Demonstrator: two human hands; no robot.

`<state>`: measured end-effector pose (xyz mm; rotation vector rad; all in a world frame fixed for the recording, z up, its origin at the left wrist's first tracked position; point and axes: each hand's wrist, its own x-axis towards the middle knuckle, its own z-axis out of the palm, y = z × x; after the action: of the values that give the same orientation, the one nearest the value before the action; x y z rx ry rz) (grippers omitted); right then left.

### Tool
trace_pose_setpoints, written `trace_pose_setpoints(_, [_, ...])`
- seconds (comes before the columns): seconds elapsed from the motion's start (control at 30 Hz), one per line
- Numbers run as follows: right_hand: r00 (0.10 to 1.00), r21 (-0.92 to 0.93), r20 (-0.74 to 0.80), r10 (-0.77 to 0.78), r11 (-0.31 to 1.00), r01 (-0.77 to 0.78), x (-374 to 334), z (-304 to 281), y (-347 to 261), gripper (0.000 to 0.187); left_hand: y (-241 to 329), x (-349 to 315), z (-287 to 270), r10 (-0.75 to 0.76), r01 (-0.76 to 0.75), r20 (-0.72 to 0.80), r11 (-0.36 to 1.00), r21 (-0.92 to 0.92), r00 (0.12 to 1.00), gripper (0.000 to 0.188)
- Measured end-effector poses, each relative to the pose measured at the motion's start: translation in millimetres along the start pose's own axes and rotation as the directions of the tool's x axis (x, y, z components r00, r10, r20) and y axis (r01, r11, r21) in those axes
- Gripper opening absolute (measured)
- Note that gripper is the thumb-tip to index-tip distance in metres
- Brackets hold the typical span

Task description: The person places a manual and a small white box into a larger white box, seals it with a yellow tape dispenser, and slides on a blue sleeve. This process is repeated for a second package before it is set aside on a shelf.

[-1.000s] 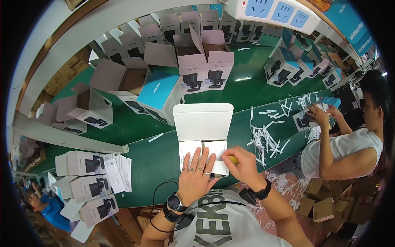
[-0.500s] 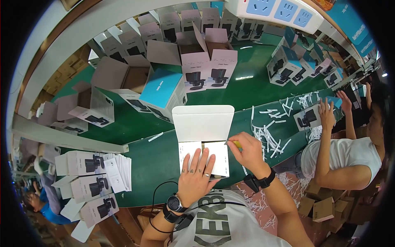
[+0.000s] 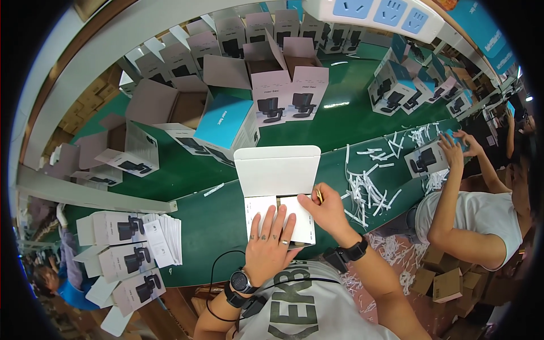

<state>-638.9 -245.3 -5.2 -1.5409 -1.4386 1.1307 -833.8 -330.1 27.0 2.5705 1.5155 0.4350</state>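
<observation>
We see dark block lettering on the shirt (image 3: 292, 311). Left hand (image 3: 271, 235): fingers spread, gripping nothing, flat on white inner pieces (image 3: 262, 205) in the open cardboard box (image 3: 277, 170). Right hand (image 3: 330, 211): grasping a small yellowish tool (image 3: 319, 196) beside the box. Beyond: cartons (image 3: 305, 107) with printed pictures, lettering.

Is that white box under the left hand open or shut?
Open: its white lid stands raised, beyond the left hand.
</observation>
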Motion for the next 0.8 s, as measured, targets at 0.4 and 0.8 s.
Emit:
trace_pose_setpoints(0.4, [0.943,0.074,0.32,0.092,0.99,-0.121,-70.3,-51.4,55.6,0.011,-0.2,4.8,3.5,-0.005,0.005,-0.022,1.0,-0.023,1.0,0.08])
trace_pose_setpoints(0.8, [0.976,0.123,0.158,0.153,0.977,-0.173,-49.0,-41.6,6.4,0.013,-4.6,0.3,6.6,-0.003,0.002,-0.037,1.0,-0.022,0.999,0.077])
